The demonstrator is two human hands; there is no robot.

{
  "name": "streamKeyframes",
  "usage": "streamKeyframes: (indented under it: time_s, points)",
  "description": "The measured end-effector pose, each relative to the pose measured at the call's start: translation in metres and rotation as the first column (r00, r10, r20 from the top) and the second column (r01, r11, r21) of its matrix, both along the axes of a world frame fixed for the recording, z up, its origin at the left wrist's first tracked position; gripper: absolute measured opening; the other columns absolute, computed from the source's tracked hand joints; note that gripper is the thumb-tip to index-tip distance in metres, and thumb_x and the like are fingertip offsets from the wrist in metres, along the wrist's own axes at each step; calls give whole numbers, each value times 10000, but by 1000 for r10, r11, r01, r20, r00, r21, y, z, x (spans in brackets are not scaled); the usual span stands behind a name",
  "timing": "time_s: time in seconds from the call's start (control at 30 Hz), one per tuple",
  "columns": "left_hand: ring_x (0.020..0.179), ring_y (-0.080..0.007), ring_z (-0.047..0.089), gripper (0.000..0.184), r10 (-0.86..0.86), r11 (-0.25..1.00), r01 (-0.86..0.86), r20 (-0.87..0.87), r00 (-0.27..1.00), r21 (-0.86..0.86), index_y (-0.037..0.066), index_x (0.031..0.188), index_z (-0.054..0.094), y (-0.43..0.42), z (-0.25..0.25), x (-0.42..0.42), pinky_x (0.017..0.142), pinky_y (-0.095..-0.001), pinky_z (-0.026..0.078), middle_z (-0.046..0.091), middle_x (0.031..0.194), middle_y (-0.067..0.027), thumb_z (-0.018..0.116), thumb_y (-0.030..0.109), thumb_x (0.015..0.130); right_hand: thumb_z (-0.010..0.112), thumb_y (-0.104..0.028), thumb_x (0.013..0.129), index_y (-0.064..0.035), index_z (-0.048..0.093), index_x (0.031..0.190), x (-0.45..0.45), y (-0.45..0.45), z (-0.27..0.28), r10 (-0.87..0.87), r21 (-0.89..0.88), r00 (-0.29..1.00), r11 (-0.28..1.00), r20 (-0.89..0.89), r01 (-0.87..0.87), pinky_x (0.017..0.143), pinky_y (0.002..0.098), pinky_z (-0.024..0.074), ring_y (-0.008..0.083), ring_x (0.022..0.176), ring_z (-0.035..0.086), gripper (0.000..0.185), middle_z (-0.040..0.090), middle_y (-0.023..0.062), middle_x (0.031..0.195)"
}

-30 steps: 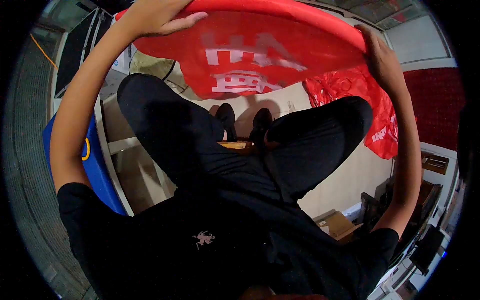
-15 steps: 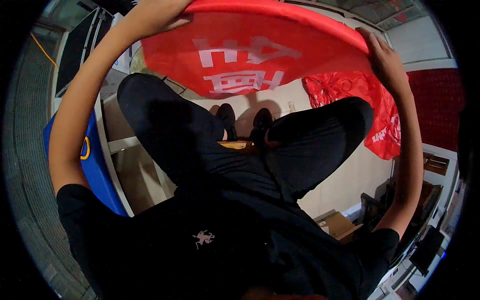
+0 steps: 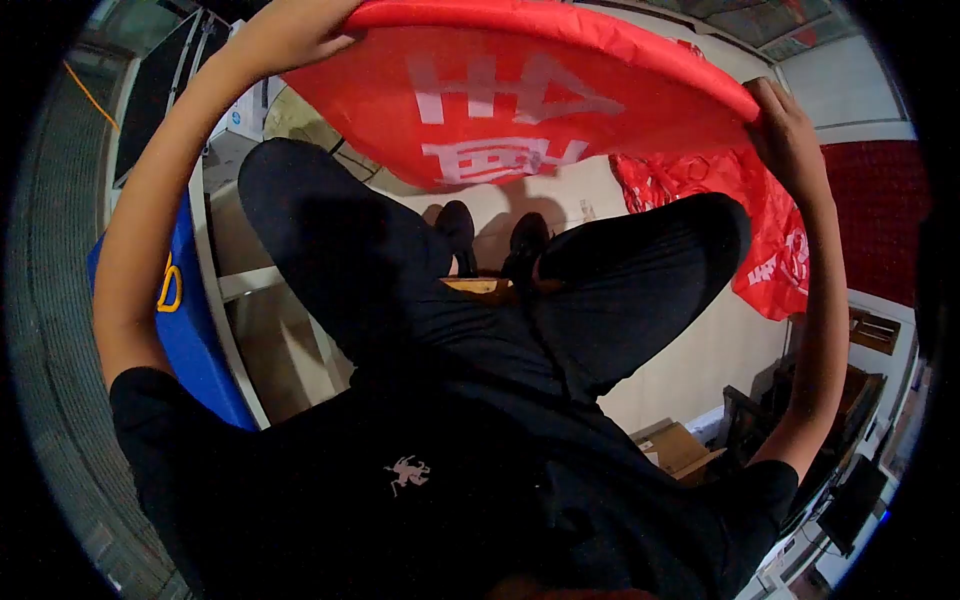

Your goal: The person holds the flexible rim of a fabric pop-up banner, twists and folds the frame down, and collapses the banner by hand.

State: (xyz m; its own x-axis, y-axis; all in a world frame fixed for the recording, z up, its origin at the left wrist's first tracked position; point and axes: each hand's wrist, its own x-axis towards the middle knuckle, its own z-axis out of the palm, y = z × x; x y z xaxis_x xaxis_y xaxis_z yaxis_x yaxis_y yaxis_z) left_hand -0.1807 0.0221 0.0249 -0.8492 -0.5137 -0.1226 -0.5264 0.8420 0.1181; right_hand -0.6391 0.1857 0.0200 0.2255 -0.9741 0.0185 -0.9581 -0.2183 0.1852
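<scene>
A wide red cloth with large white characters is stretched between my two hands above my feet. Its upper edge bulges forward in a thick, rounded curve. At the top left my left hand is closed on one end of that edge, and the frame's border cuts off part of the hand. My right hand grips the opposite end, its fingers wrapped over the edge. More crumpled red cloth with white print lies on the floor beyond my right knee.
My black-trousered knees are spread below the cloth. To the left are a blue case with a yellow handle and a white shelf frame. A cardboard box sits at lower right, near a dark red panel.
Both hands have moved slightly apart, and the cloth between them is pulled wider. Its printed face has shifted and tilted a little; both grips stay closed.
</scene>
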Motion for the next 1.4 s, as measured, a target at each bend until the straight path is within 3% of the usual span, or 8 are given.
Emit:
streamKeyframes:
  time_s: [0.07, 0.33, 0.67, 0.87, 1.07, 1.27, 1.33, 1.4]
  points:
    - [698, -330, 587, 335, -16, 987, 5, -65, 998, -159, 29, 1024, 440, 0, -5, 4, 622, -386, 461, 574, 775, -174, 623, 154, 774, 573, -20, 758, -55, 433, 1175, 3, 3, -6, -128, 32, 988, 992, 86, 125, 849, 387, 427, 362, 1040, 492, 441, 525, 162, 1116]
    - [705, -326, 567, 257, -144, 977, 117, -148, 978, -177, 17, 949, 464, -2, -2, 14, 623, -395, 449, 539, 775, -161, 579, 199, 809, 583, -40, 766, -43, 427, 1168, 21, 10, 4, 309, -247, 943, 930, 123, -272, 850, 352, 427, 372, 1050, 485, 431, 512, 183, 1145]
    - [730, -338, 589, 351, -120, 974, 91, -130, 984, -208, 23, 983, 462, 2, 5, 12, 660, -389, 465, 551, 784, -169, 665, 114, 712, 559, 3, 749, -73, 420, 1161, 7, -1, -9, -54, -31, 989, 998, 135, 59, 775, 399, 456, 396, 947, 546, 442, 545, 193, 1087]
    - [748, -328, 584, 335, -188, 972, 147, -224, 956, -186, 14, 1032, 470, 12, 10, 13, 681, -388, 468, 557, 818, -169, 600, 169, 765, 549, 8, 741, -73, 376, 1265, 12, 2, -3, 313, -184, 942, 939, 119, -289, 887, 369, 427, 394, 1099, 466, 558, 485, 181, 1224]
    - [767, -320, 574, 287, -149, 964, 141, -22, 989, -225, 22, 966, 454, 0, 1, 19, 678, -397, 452, 553, 853, -168, 597, 177, 771, 555, 1, 747, -43, 430, 1122, 5, -3, -3, 139, -9, 990, 990, -29, -140, 832, 385, 428, 374, 1072, 482, 397, 504, 174, 1145]
    - [825, -336, 573, 365, -63, 983, 44, -99, 993, -178, 18, 1049, 450, 4, 2, 21, 717, -421, 444, 549, 868, -164, 599, 188, 762, 571, -4, 742, -33, 417, 1100, 17, -3, -13, -141, -7, 974, 990, 176, 144, 828, 402, 422, 371, 1057, 489, 391, 497, 188, 1138]
    - [845, -341, 571, 393, -107, 976, 65, -204, 973, -206, 14, 1084, 448, 13, 4, 20, 728, -425, 443, 546, 878, -164, 593, 190, 764, 578, 4, 734, -21, 418, 1105, 28, -1, -7, 249, -215, 937, 957, 246, -197, 838, 407, 415, 386, 1054, 482, 405, 480, 197, 1163]
    - [840, -350, 562, 429, -191, 970, 120, -361, 913, -209, 1, 1125, 451, 21, 5, 18, 745, -410, 445, 539, 895, -169, 580, 198, 767, 578, 4, 735, -16, 418, 1111, 23, -1, -8, 298, -229, 942, 938, 156, -259, 846, 408, 411, 394, 1059, 475, 409, 471, 198, 1178]
